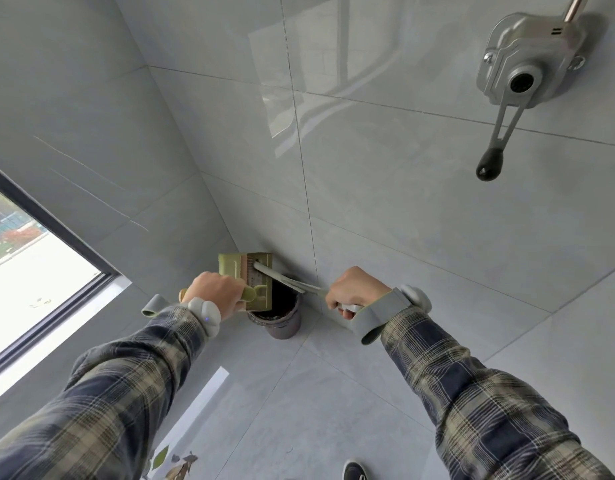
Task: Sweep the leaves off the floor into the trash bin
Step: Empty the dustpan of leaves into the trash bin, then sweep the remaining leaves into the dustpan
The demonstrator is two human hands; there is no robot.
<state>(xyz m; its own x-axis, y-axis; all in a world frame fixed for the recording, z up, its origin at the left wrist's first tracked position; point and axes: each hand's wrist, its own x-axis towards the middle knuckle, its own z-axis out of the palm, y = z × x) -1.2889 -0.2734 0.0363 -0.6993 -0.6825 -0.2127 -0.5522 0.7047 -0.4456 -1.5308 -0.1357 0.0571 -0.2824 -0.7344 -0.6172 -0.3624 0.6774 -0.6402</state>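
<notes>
My left hand (216, 292) grips the handle of an olive-green dustpan (245, 271), held tilted over the open top of a small dark round trash bin (281, 323) in the room's corner. My right hand (354, 289) is closed on the pale handle of a small brush (285, 278), whose head reaches into the dustpan above the bin. A few leaves (176, 464), green and brown, lie on the grey tiled floor near the bottom edge, below my left sleeve. Both wrists wear grey straps.
Glossy grey tiled walls meet in the corner behind the bin. A window with a dark frame (53, 226) is on the left. A metal crank mechanism with a black knob (527, 64) is mounted on the right wall. A dark shoe (355, 472) shows at the bottom.
</notes>
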